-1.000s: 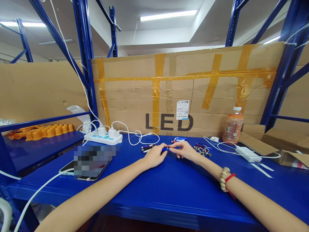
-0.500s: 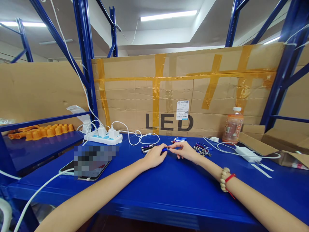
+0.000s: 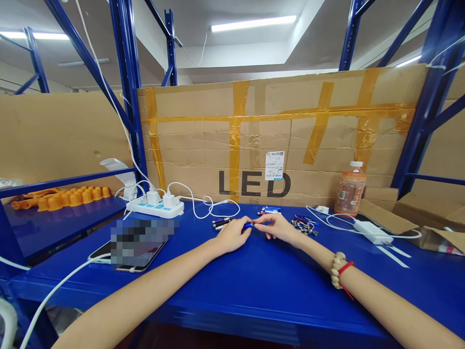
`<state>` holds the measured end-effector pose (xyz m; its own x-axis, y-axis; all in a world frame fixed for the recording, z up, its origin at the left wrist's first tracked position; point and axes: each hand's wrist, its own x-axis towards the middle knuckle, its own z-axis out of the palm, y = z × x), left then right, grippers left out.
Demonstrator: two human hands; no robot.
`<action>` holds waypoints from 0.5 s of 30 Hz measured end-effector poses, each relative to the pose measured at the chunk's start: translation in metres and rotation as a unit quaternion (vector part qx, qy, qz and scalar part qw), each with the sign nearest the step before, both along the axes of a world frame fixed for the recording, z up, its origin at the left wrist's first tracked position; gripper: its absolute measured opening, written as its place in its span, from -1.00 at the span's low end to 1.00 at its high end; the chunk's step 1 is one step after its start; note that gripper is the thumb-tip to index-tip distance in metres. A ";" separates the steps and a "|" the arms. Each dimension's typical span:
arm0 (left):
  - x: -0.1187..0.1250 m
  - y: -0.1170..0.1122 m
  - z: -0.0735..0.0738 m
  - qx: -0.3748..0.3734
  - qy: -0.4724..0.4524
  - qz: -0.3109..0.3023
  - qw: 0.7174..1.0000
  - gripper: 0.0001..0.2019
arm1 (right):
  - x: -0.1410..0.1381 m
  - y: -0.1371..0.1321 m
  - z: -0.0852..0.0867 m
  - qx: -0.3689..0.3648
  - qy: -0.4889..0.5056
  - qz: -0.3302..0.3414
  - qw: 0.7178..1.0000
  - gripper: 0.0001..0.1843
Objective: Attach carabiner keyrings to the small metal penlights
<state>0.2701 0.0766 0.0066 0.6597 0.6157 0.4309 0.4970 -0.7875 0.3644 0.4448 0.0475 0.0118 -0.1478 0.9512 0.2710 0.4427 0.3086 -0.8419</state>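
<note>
In the middle of the blue table, my left hand is closed around a small blue tube shaped like a pen or mini flashlight. The tube's far end points right. My right hand pinches that end, where a tiny metal part shows between the fingertips; its shape is too small to tell. Several dark and silver tubes lie just beyond my left hand. Behind my right hand is a group of blue and red tubes. A pile of metal clips and rings sits right of it.
A white power strip with cables stands at the back left, and a phone-like device lies before it. On the right are a bottle, a white adapter and an open carton. Cardboard lines the back.
Almost nothing differs. Both hands keep their places on the blue tube, with at most a very slight shift of the fingers.
</note>
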 end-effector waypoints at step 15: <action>0.000 0.001 -0.001 -0.001 0.009 0.001 1.000 -0.76 | 0.002 0.002 -0.002 -0.003 -0.018 0.009 1.000 -0.55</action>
